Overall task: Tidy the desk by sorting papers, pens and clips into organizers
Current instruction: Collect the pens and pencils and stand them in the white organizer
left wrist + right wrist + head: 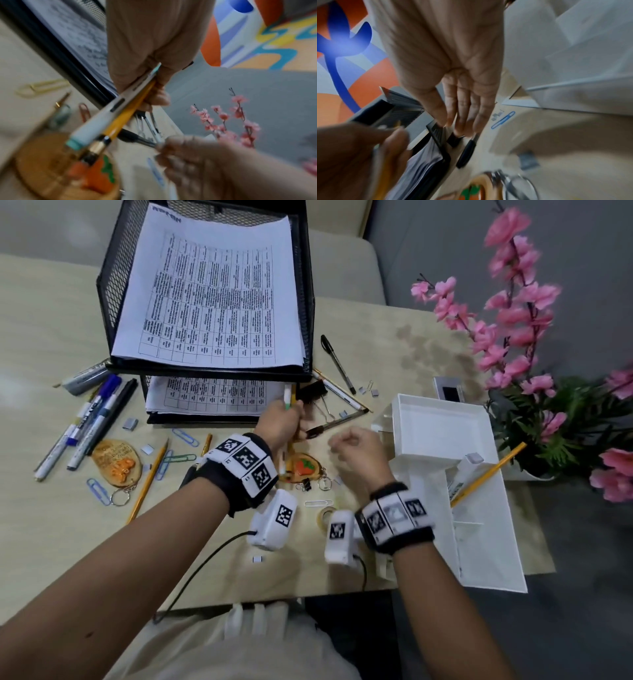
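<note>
At far left on the desk, a cluster of markers is seen lying on parallel diagonals, with pencils, paper clips and a wooden keyring among them. Behind, printed papers are stacked in a black mesh tray. The left hand is clamped round a white pen and a yellow pencil, smooth round shafts held side by side as one bundle. Just to its right a black pen is found on the desk, its long axis running up and to the right, its dark rubbery grip end nearest the hands; it lies between the two hands, just ahead of the right hand's fingers. The right hand is empty: in the wrist view its fingers are stretched straight towards that pen, not yet touching it. The right hand is judged the one to take it, by closing across the barrel. Further right, a white organizer of rigid, matte plastic is set, a pencil already leaning in its front compartment. Pink flowers stand at the far right
</note>
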Tool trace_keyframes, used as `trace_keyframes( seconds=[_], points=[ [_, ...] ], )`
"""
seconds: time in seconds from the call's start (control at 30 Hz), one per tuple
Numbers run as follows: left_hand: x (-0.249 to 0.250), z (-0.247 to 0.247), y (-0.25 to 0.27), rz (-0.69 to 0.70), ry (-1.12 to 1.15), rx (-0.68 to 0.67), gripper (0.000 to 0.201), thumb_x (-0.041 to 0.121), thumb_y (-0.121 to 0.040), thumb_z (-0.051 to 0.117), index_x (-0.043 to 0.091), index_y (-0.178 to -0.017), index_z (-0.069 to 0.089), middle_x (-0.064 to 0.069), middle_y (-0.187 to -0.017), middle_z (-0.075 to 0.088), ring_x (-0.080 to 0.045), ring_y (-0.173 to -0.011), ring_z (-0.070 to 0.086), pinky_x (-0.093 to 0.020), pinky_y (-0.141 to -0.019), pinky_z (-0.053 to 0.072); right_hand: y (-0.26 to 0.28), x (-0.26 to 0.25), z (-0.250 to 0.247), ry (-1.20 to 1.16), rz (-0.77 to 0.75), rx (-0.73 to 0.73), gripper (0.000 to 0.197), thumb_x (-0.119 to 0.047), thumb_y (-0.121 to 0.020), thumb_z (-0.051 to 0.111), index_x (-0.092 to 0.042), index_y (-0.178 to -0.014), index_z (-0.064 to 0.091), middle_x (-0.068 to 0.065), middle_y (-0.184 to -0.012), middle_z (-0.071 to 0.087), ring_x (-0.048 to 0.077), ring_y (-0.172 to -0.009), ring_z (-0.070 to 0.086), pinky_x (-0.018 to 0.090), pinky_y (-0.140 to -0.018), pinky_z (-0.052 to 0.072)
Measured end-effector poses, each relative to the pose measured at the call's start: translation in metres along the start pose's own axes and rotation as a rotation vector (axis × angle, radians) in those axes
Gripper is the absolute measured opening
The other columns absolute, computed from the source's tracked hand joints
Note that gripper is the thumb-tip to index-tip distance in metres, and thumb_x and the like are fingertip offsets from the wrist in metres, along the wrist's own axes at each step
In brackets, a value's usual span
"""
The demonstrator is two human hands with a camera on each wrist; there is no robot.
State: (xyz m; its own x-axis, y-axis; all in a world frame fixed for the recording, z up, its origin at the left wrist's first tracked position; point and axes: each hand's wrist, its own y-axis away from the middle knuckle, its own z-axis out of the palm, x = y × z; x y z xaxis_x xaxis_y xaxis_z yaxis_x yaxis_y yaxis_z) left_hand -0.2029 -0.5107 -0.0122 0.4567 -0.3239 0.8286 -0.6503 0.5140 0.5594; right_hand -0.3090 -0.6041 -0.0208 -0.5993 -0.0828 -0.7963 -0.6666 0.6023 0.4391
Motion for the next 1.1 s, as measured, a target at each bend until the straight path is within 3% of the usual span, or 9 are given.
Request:
trace_keyframes(
  seconds=[0.1,0.17,0.3,0.47,0.6,0.7,0.83,0.97,1.1],
  points=[
    [-0.009,-0.024,-0.005,0.001,-0.186,0.096,0.018,0.022,-0.098,0.042,0.013,-0.084,0.049,-0.004,-0.072,0.05,-0.016,-0.058,0.049,-0.028,-0.058,0.044,-0.051,-0.016,0.005,0.168,-0.062,0.243,0.02,0.002,-0.089,0.049,-0.006,-0.098,0.065,0.011,-0.106,0.065,0.023,-0.101,0.061,0.032,-0.094,0.05],
    [-0.015,-0.038,-0.004,-0.013,-0.215,0.119,0.01,0.022,-0.097,0.044,0.013,-0.094,0.05,-0.01,-0.083,0.055,-0.023,-0.071,0.053,-0.036,-0.068,0.048,-0.078,-0.022,0.007,0.331,-0.096,0.308,0.026,0.004,-0.089,0.047,0.0,-0.108,0.064,0.019,-0.113,0.063,0.031,-0.106,0.06,0.034,-0.094,0.05],
    [-0.021,-0.061,-0.001,-0.028,-0.24,0.151,0.011,0.019,-0.098,0.041,0.012,-0.092,0.047,-0.001,-0.068,0.045,-0.013,-0.055,0.04,-0.023,-0.05,0.037,-0.106,-0.016,0.005,0.695,-0.129,0.258,0.03,0.008,-0.087,0.046,0.005,-0.113,0.061,0.026,-0.115,0.061,0.036,-0.11,0.057,0.036,-0.087,0.048],
    [-0.021,-0.071,0.003,-0.045,-0.19,0.08,0.025,0.013,-0.1,0.035,0.015,-0.077,0.044,0.0,-0.063,0.046,-0.008,-0.045,0.041,-0.016,-0.043,0.035,-0.108,0.002,0.004,0.807,-0.156,0.223,0.027,0.01,-0.085,0.048,0.007,-0.107,0.063,0.027,-0.11,0.061,0.036,-0.101,0.06,0.036,-0.081,0.05],
    [-0.014,-0.057,-0.001,-0.058,-0.018,0.044,0.024,0.012,-0.1,0.034,0.011,-0.08,0.046,-0.007,-0.067,0.052,-0.007,-0.041,0.053,-0.017,-0.039,0.043,-0.095,0.002,0.003,0.594,-0.123,0.294,0.022,0.004,-0.087,0.05,0.006,-0.105,0.063,0.024,-0.111,0.062,0.035,-0.104,0.058,0.035,-0.086,0.048],
    [-0.003,-0.039,-0.002,-0.111,0.183,-0.014,0.018,0.009,-0.1,0.035,0.007,-0.093,0.051,-0.01,-0.079,0.057,-0.018,-0.065,0.059,-0.022,-0.046,0.053,-0.072,0.002,0.007,0.171,-0.001,0.351,0.018,0.001,-0.086,0.053,-0.004,-0.098,0.064,0.015,-0.106,0.066,0.029,-0.1,0.061,0.032,-0.087,0.05],
    [0.002,-0.015,-0.008,-0.134,0.221,-0.098,0.017,0.016,-0.099,0.04,0.011,-0.095,0.055,-0.011,-0.095,0.059,-0.023,-0.082,0.055,-0.034,-0.069,0.05,-0.023,0.012,0.029,-0.231,0.069,0.104,0.021,-0.001,-0.087,0.057,-0.019,-0.078,0.059,0.002,-0.084,0.062,0.018,-0.08,0.058,0.034,-0.079,0.052],
    [0.006,0.002,-0.012,-0.062,0.199,-0.098,0.029,0.015,-0.101,0.035,0.011,-0.08,0.055,-0.007,-0.091,0.062,-0.02,-0.086,0.059,-0.029,-0.08,0.05,-0.008,0.011,0.033,-0.214,0.085,-0.073,0.023,0.002,-0.085,0.057,-0.019,-0.075,0.061,0.003,-0.083,0.062,0.022,-0.084,0.06,0.036,-0.08,0.052],
    [0.009,-0.009,-0.012,0.001,0.052,-0.001,0.029,0.018,-0.101,0.035,0.011,-0.076,0.048,-0.006,-0.075,0.06,-0.01,-0.06,0.062,-0.018,-0.059,0.052,-0.061,-0.016,0.006,-0.047,0.014,0.174,0.019,-0.005,-0.089,0.052,-0.01,-0.093,0.069,0.005,-0.093,0.068,0.019,-0.087,0.061,0.028,-0.073,0.053]
  ],
)
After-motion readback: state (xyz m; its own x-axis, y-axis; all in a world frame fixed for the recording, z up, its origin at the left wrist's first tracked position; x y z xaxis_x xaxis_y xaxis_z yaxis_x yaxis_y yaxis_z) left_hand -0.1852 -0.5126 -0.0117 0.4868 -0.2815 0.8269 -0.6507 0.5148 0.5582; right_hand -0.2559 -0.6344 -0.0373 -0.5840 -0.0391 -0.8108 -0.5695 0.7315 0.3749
